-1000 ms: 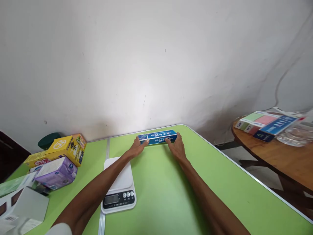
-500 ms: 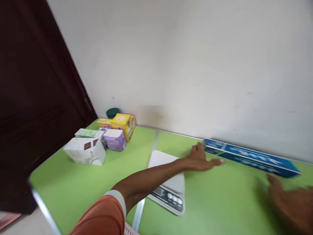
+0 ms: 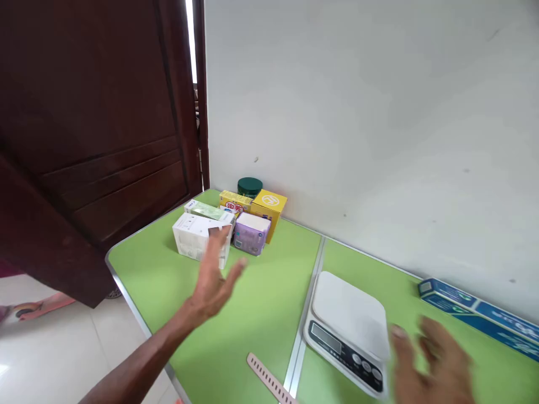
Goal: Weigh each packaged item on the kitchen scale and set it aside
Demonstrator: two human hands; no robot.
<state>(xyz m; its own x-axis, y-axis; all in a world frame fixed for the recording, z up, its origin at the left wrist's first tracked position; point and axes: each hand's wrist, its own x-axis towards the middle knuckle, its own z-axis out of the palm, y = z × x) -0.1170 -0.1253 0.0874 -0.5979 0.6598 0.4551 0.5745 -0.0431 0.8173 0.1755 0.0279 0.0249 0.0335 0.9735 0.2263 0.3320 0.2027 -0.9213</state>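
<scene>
My left hand (image 3: 214, 283) reaches over the left side of the green table, thumb and fingers apart and nothing held. Its fingertips overlap the white box (image 3: 193, 238) in view; whether they touch it I cannot tell. Right of that box is a purple-and-white packet (image 3: 251, 235). A white kitchen scale (image 3: 351, 314) with a dark display panel lies near the middle, its plate bare. Beside its right edge is my right hand (image 3: 433, 365), blurred by motion, fingers apart and holding nothing visible. A long blue box (image 3: 480, 311) lies against the wall beyond it.
Behind the white box stand a green-and-white box (image 3: 208, 210), yellow boxes (image 3: 269, 205) and a dark green lidded jar (image 3: 250, 186). A pink strap (image 3: 269, 379) lies at the front of the table (image 3: 269, 297). A dark wooden door (image 3: 96, 112) is at left.
The view has swung left. My left hand has left the end of the blue box and moved to the white box. My right hand has come away from the blue box toward the scale.
</scene>
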